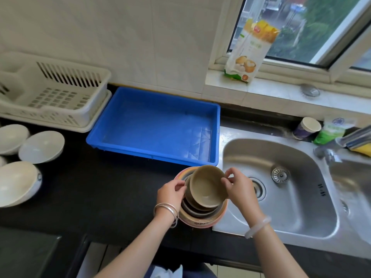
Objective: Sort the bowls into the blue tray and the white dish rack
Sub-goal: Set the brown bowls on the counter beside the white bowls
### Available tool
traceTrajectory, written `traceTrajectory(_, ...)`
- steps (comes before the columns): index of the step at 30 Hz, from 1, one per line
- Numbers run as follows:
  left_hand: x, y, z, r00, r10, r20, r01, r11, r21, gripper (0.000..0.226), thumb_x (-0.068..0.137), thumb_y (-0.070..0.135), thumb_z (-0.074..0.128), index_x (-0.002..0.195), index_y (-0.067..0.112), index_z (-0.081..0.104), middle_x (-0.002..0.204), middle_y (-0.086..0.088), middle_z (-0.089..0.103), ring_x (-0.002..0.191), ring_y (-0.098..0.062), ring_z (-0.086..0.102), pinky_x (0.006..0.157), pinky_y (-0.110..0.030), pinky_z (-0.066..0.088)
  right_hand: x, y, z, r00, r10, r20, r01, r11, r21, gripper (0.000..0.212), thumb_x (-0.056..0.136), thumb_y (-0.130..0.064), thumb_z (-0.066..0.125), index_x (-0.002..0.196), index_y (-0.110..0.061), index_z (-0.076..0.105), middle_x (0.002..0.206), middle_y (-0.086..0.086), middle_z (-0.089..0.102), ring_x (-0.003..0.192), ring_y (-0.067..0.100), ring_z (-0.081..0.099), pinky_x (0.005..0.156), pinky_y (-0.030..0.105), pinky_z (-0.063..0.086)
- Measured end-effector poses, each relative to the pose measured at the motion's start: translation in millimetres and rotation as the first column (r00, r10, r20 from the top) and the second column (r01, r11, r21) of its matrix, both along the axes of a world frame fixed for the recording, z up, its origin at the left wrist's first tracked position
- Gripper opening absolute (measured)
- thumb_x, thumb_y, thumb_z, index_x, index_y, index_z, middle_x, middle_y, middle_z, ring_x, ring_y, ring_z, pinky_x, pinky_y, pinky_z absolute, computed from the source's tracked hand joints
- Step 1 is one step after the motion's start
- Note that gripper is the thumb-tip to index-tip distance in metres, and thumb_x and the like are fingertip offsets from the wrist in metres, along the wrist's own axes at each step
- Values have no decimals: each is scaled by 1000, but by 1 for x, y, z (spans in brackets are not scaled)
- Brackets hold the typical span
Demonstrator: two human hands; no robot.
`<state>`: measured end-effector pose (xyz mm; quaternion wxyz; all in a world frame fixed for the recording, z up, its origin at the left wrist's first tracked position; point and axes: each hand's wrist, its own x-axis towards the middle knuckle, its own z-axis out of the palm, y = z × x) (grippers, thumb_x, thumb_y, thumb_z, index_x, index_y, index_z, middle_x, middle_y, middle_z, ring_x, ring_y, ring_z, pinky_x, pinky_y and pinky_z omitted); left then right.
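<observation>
A stack of nested bowls (200, 215) stands on the black counter in front of the blue tray (152, 125), which holds nothing. A tan bowl (206, 187) tops the stack, tilted. My right hand (239, 187) pinches its right rim. My left hand (170, 193) grips the left side of the stack just below it. The white dish rack (54, 95) sits at the back left with no bowls in it. Three white bowls (41, 146) lie on the counter at the far left.
A steel sink (281, 187) with a tap (329, 153) is right of the stack. A paper cup (307, 128) and a green bag stand behind the sink. A flour bag (251, 51) leans on the window sill. Black counter (100, 187) lies between stack and white bowls.
</observation>
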<state>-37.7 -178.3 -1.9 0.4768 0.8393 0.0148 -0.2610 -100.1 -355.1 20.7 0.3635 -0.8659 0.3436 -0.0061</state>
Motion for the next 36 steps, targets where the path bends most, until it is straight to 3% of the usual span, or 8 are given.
traceTrajectory(5,2,-4,3,1000,0,-26,1,999,47,12,82,15,64,82,26,58,80,10,62,77,-6,61,66,-17,49,-2,-6,2,997,-80,22,75,981,181,12,90,-13,60,81,-16,53,77,7,69,64,24,66,56,40,60)
traceTrajectory(7,5,-5,4,993,33,-111,-32,999,10,11,82,12,64,83,21,59,79,5,64,75,-10,65,71,-26,57,-3,-8,4,993,-116,34,104,961,256,12,90,-13,61,80,-16,53,77,8,68,68,23,65,55,38,60)
traceTrajectory(10,10,-2,9,982,79,-169,-90,994,-59,10,82,9,64,84,19,61,80,1,67,73,-12,66,68,-26,58,-4,-11,10,987,-143,70,113,938,327,14,90,-13,61,79,-18,53,73,8,67,68,21,63,51,33,58)
traceTrajectory(14,21,11,19,974,163,-159,-188,970,-156,11,80,7,66,80,17,63,80,-2,69,71,-12,68,52,-15,53,6,-12,26,969,-184,163,108,913,393,15,89,-11,62,79,-21,58,68,2,68,66,18,64,48,28,54)
traceTrajectory(18,36,36,26,960,236,-148,-262,947,-189,12,79,7,67,83,18,64,85,-3,70,79,-14,69,62,-22,57,30,-1,42,967,-136,217,31,904,427,19,89,-8,61,81,-25,65,70,1,71,68,19,69,49,30,56)
traceTrajectory(22,50,72,28,928,353,-122,-371,912,-176,14,79,8,67,83,21,63,84,-1,69,78,-11,68,55,-18,54,60,21,41,974,-64,218,-28,919,392,18,88,-10,63,80,-26,64,74,6,70,65,21,67,58,41,61)
traceTrajectory(27,58,129,23,819,552,-156,-573,800,-178,12,80,4,66,82,15,64,84,-5,69,77,-14,68,56,-19,54,103,69,27,979,64,196,-138,910,392,19,88,-11,62,78,-27,59,80,6,68,63,18,67,45,25,54)
traceTrajectory(36,60,240,-7,503,836,-220,-864,480,-148,10,81,-2,62,90,3,62,92,-14,63,79,-23,64,71,-30,53,182,187,-15,966,239,99,-257,837,483,11,85,-7,56,84,-17,61,94,7,61,72,19,68,46,21,54)
